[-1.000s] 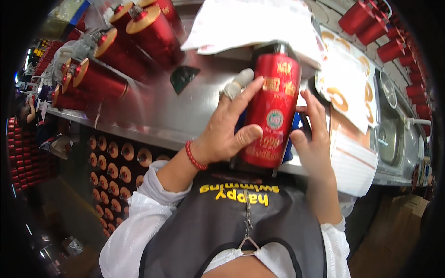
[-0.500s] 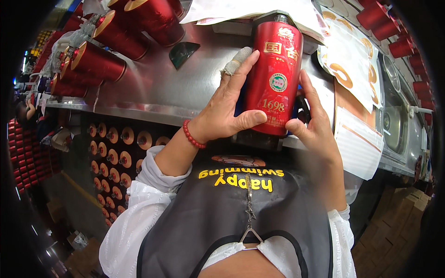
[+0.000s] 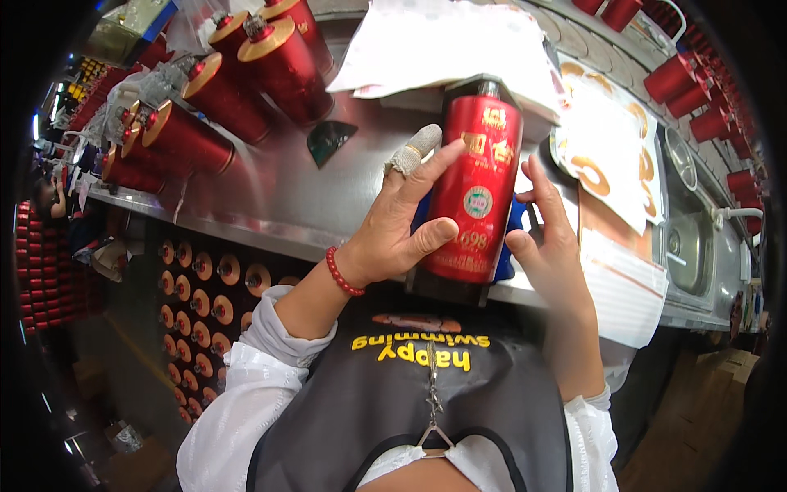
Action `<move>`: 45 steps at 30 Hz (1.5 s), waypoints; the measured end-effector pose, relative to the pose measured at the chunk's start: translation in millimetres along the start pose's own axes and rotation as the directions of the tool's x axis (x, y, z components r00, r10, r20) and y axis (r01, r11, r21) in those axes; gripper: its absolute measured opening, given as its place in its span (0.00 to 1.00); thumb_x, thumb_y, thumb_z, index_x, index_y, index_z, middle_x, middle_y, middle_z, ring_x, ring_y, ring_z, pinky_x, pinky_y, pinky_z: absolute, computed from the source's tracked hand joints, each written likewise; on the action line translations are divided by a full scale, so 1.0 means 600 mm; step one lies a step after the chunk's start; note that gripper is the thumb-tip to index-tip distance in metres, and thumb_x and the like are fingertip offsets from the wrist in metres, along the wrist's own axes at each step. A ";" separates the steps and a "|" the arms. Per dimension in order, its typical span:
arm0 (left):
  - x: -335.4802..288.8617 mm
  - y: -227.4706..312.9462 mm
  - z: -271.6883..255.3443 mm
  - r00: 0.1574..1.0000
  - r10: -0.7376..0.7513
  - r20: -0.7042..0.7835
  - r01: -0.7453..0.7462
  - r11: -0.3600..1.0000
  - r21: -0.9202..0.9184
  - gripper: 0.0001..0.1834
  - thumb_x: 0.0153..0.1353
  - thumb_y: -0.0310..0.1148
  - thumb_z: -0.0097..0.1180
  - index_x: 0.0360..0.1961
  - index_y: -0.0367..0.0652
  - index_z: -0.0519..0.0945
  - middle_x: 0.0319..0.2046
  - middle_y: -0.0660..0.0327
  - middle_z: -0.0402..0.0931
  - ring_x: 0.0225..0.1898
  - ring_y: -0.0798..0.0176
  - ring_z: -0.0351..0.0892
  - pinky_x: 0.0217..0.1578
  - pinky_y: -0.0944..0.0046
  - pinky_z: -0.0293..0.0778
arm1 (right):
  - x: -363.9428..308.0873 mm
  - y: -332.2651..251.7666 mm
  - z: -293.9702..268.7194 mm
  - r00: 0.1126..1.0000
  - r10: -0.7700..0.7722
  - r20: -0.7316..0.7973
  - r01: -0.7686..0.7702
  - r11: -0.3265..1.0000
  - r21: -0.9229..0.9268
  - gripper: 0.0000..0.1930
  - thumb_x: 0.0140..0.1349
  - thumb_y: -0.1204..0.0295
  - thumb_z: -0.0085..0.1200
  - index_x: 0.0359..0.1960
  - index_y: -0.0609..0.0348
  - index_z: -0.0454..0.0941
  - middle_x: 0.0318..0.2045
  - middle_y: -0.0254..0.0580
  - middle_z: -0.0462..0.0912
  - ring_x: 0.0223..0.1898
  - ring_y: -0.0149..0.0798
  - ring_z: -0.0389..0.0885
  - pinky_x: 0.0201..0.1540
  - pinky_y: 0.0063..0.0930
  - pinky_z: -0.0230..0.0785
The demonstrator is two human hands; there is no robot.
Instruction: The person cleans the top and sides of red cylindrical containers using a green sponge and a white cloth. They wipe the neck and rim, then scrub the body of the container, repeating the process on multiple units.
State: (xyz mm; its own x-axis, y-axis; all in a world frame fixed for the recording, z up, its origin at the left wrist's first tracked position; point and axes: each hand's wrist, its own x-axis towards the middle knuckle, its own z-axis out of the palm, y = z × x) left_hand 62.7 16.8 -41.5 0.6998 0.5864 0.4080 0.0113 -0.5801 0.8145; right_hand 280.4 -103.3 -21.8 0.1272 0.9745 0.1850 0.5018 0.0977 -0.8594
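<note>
A red bottle [image 3: 466, 197] with gold and white print lies in a dark holder [image 3: 447, 289] at the near edge of the metal bench, its clear neck pointing away from me. My left hand [image 3: 403, 209] is at its left side, fingers spread, with the thumb and a fingertip over the red surface. A grey cloth wrap covers one of its fingers. To the right of the bottle, my right hand [image 3: 551, 242] is held with fingers apart, grasping nothing. Something blue [image 3: 510, 238] shows between the bottle and that hand.
Several red bottles [image 3: 287, 70] stand at the left of the metal bench [image 3: 270, 197], near a dark green piece [image 3: 331, 141]. White sheets [image 3: 443, 41] lie behind. Sheets with gold shapes [image 3: 602, 139] are at the right, before a sink [image 3: 689, 254]. More bottles fill a rack below left.
The bottle and bench appear lower in the picture, as the view has shifted. My right fingers have drawn slightly away from the bottle's side; my left hand stays beside it.
</note>
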 end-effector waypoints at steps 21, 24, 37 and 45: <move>0.089 -0.015 -0.003 0.992 -0.029 -0.125 0.036 0.998 0.054 0.39 0.67 0.56 0.56 0.69 0.40 0.66 0.65 0.38 0.63 0.66 0.39 0.63 0.67 0.48 0.57 | 0.073 -0.019 -0.004 0.994 -0.101 -0.041 0.087 0.961 -0.264 0.31 0.72 0.56 0.51 0.71 0.60 0.64 0.67 0.60 0.64 0.60 0.53 0.71 0.62 0.41 0.67; 0.100 -0.032 0.016 0.974 -0.185 -0.134 0.163 0.974 -0.157 0.43 0.68 0.55 0.56 0.70 0.34 0.58 0.65 0.40 0.63 0.67 0.44 0.63 0.68 0.51 0.58 | 0.080 -0.006 -0.001 0.995 -0.057 -0.076 0.045 0.987 -0.155 0.36 0.73 0.57 0.51 0.73 0.68 0.55 0.66 0.61 0.66 0.64 0.51 0.70 0.63 0.38 0.67; 0.095 -0.055 0.011 0.958 -0.280 0.067 0.278 0.840 -0.467 0.40 0.72 0.46 0.55 0.74 0.38 0.51 0.69 0.51 0.57 0.67 0.62 0.63 0.66 0.63 0.62 | 0.097 0.026 0.008 0.990 0.111 -0.082 -0.099 0.986 0.134 0.37 0.70 0.56 0.57 0.72 0.67 0.58 0.62 0.53 0.70 0.57 0.40 0.73 0.59 0.32 0.68; 0.039 -0.052 0.010 0.979 -0.200 0.030 0.196 0.903 -0.382 0.59 0.60 0.66 0.59 0.75 0.34 0.47 0.71 0.40 0.52 0.75 0.45 0.49 0.72 0.49 0.48 | 0.043 0.004 0.001 0.999 0.041 -0.013 -0.040 0.998 0.055 0.50 0.65 0.41 0.56 0.74 0.68 0.52 0.65 0.58 0.68 0.50 0.40 0.76 0.56 0.36 0.71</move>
State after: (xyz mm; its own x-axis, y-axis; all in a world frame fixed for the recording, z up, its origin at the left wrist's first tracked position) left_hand 83.0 45.2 -60.2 0.7046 0.6732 0.2244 -0.1253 -0.1933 0.9731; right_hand 284.5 -77.6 -19.4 0.1588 0.9748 0.1564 0.4481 0.0700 -0.8912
